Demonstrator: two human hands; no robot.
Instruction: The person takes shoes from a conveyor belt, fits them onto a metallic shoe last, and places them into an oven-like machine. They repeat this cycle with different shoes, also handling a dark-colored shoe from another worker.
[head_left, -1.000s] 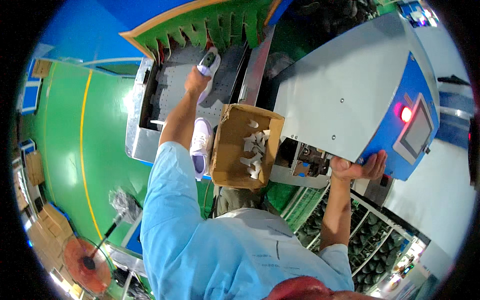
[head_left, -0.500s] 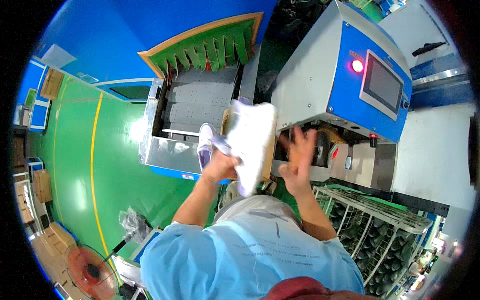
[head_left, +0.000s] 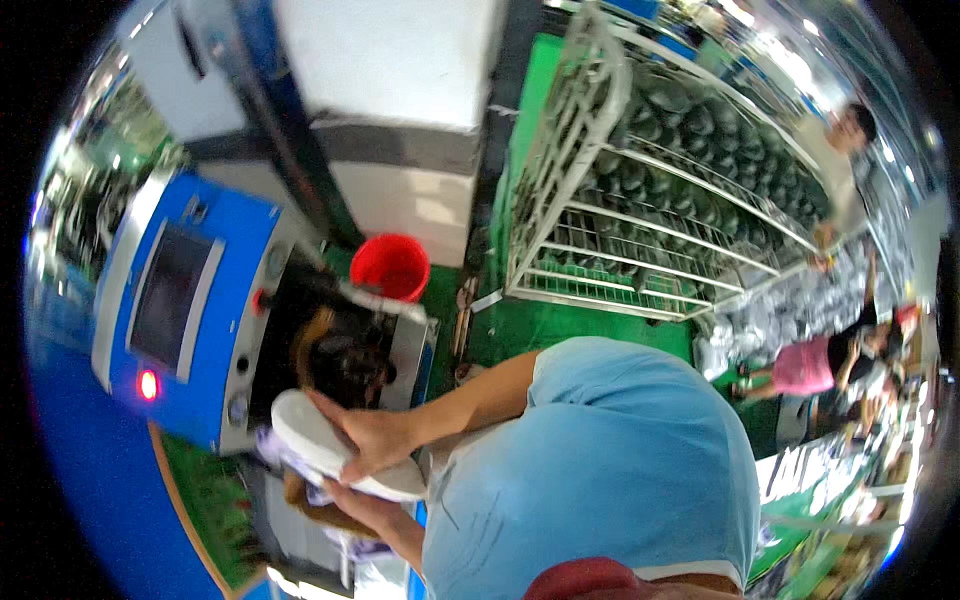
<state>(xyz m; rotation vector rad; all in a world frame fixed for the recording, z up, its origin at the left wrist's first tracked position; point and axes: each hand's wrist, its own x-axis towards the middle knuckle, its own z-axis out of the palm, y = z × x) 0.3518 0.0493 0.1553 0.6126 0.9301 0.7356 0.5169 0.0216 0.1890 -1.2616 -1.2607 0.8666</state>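
A white shoe with pale purple parts (head_left: pixel 305 430) lies across both my hands at the lower left, its white sole turned up toward me. My right hand (head_left: pixel 375 435) is closed over the sole, thumb and fingers on either side. My left hand (head_left: pixel 355 505) grips it from the lower edge, with some fingers hidden. Just beyond the shoe is the dark opening of a blue and grey machine (head_left: pixel 255 330), which has a screen and a lit red button. Behind my left hand, a brown edge and more pale purple material show, partly covered.
A red bucket (head_left: pixel 390 267) stands past the machine. To its right is a white wire rack cart (head_left: pixel 655 225) packed with dark shoe-shaped pieces. One person (head_left: pixel 835 165) stands beyond the cart, another in pink (head_left: pixel 800 368) at right. A green strip curtain (head_left: pixel 205 500) hangs at lower left.
My view has swung to the right, bringing the cart and bucket into sight. My right hand, spread and free before, has now closed on the shoe together with the left.
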